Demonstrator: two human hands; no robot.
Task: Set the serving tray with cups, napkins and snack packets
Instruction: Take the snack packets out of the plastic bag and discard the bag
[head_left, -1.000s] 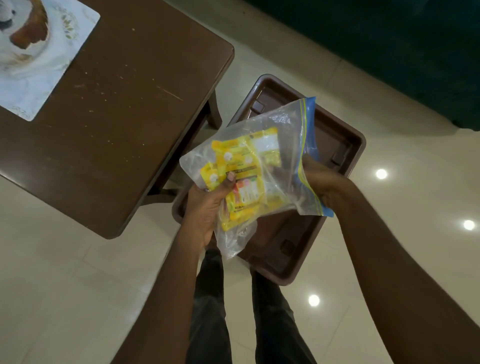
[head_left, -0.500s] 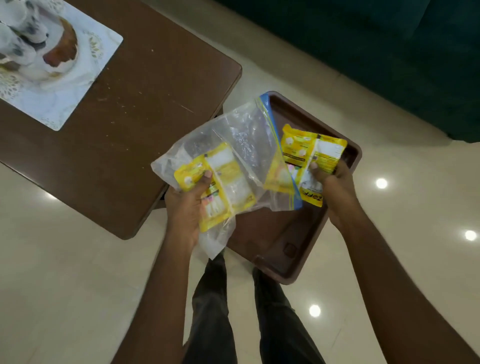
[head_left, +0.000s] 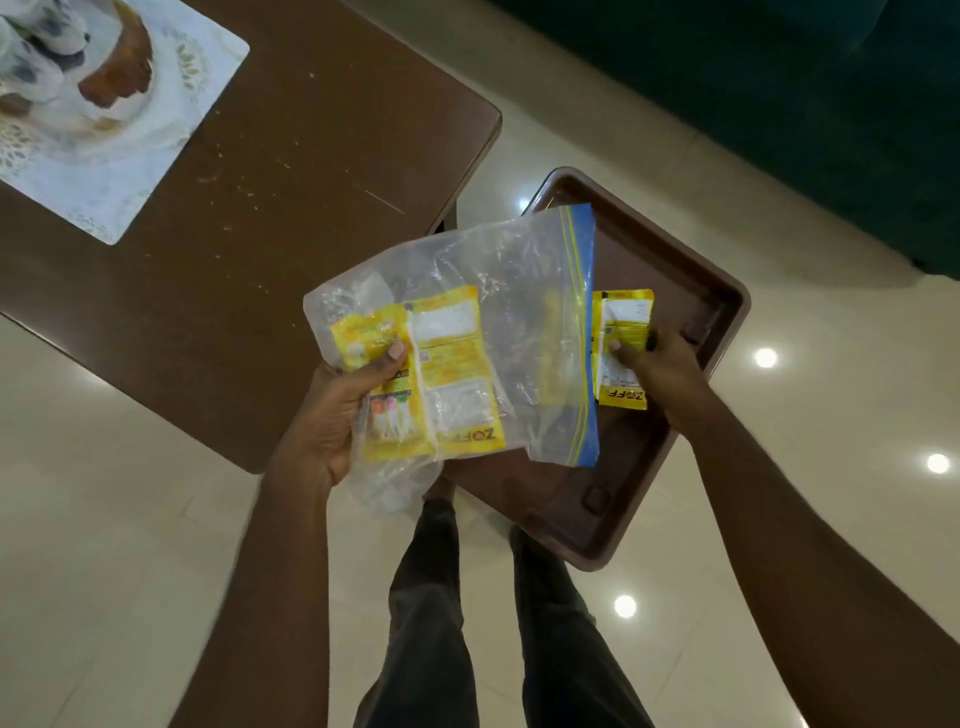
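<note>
My left hand (head_left: 337, 415) grips a clear zip bag (head_left: 519, 291) with a blue seal strip; yellow snack packets (head_left: 447, 374) show through its lower part. My right hand (head_left: 660, 374) holds yellow snack packets (head_left: 621, 332) just outside the bag's mouth, low over the brown serving tray (head_left: 691, 291). The tray sits below my hands, partly hidden by the bag. Patterned cups (head_left: 36, 57) stand on a white mat at the table's far left corner.
A dark brown wooden table (head_left: 270, 197) fills the upper left. A white placemat (head_left: 156, 130) lies on it with the cups and a brown dish. Glossy cream floor tiles surround my legs. A dark green sofa runs along the upper right.
My right hand went into the bag, drew out yellow packets, and has lowered them toward the tray. My left hand has kept hold of the bag, which now hangs flatter.
</note>
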